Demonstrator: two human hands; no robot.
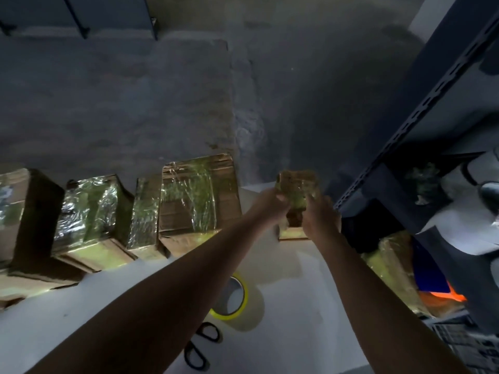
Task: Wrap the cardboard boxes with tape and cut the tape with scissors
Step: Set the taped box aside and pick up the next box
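Both arms reached forward, nearly straight. The left hand (270, 209) and right hand (320, 220) curled their fingers round opposite sides of a small tape-wrapped cardboard box (297, 188), held upright at the white table's (291, 333) far edge by the wall. It sat in the gap between a larger wrapped box (199, 195) and the metal shelving (405, 130). The tape roll (233, 298) and scissors (202, 344) lay close under the left forearm.

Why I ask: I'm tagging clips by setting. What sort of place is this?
Probably a storeroom or packing area: a row of tape-wrapped brown cardboard boxes, a dark slotted metal shelving rack, and a yellow-cored tape roll beside black-handled scissors on a white table.
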